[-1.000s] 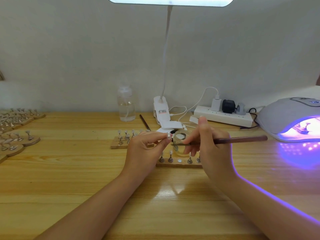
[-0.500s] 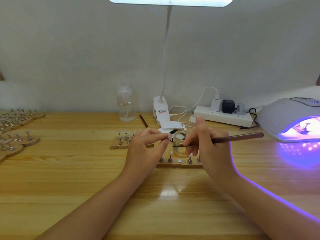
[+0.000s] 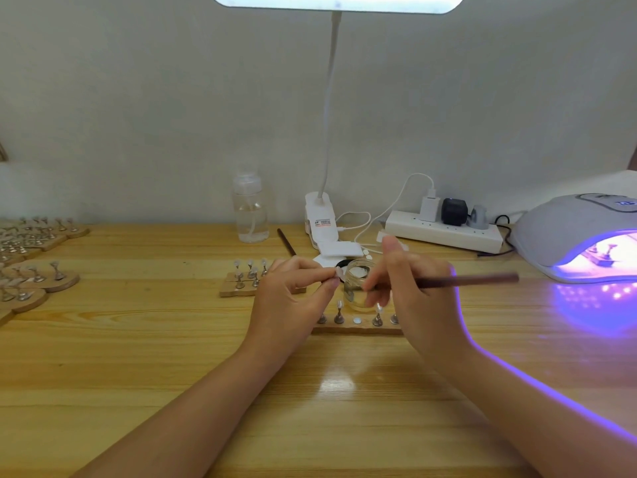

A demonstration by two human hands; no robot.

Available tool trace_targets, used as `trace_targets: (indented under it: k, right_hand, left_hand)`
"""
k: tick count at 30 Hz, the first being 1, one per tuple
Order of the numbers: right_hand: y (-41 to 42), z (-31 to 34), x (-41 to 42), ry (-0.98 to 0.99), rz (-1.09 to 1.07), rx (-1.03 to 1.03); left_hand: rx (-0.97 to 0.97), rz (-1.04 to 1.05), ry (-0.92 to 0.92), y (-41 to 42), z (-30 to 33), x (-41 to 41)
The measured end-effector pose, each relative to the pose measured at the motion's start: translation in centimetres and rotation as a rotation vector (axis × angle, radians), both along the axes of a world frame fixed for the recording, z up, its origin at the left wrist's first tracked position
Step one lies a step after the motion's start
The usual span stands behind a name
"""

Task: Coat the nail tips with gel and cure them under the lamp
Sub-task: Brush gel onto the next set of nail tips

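wooden strip holder (image 3: 358, 328): landmark; long pale wood bar nearest the person, metal stands along it, one bare magnet spot showing.
left hand (image 3: 293, 298): just behind the holder's left end, thumb and finger pinching a small pale nail tip on its stand (image 3: 339, 271).
nail tip handling: likely very light, thin, springy plastic; best held by the stand, not the face to be coated.
right hand (image 3: 410, 291): over the holder's right end, fingers curled round a slim brown brush (image 3: 462, 281).
small clear glass gel jar (image 3: 358, 284): just behind the holder, brush end at it.
grey uv curing lamp (image 3: 579, 236): far right of the holder, lit violet.
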State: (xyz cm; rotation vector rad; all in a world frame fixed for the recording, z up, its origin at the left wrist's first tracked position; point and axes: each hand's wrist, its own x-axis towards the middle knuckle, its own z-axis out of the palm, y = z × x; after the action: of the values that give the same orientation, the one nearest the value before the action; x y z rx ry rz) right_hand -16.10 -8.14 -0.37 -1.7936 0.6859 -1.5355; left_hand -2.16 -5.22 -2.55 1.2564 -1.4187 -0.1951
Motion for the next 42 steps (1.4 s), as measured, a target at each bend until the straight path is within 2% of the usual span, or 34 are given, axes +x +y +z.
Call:
trace_targets:
  k: [3,7,12,22,28,32,42]
  right_hand:
    - [0.0,0.2,-0.3,-0.009,-0.05,-0.027]
    - [-0.1,0.4,-0.5,0.19,-0.121,-0.123]
    - [-0.3,-0.2,-0.5,0.348,-0.04,-0.117]
    - [-0.6,-0.6,-0.4,0.356,-0.049,-0.189]
    - [-0.8,0.2,-1.2,0.274,-0.082,-0.137]
    - [-1.0,-0.1,-2.4,0.339,-0.088,-0.147]
    - [-1.1,-1.2,-3.4,0.334,-0.11,-0.123]
  left_hand:
    - [0.009,-0.011,0.028,0.0,0.0,0.0]
    - [-0.016,-0.049,0.052,0.1,0.2,0.0]
    - [-0.001,-0.098,0.072,0.3,0.3,-0.1]
    - [0.039,-0.147,0.027,0.6,0.5,-0.2]
    - [0.188,-0.183,0.036,0.6,0.6,-0.1]
    - [0.26,-0.188,-0.012,0.3,0.5,0.0]
    - [0.365,-0.252,-0.073,0.0,-0.1,0.3]
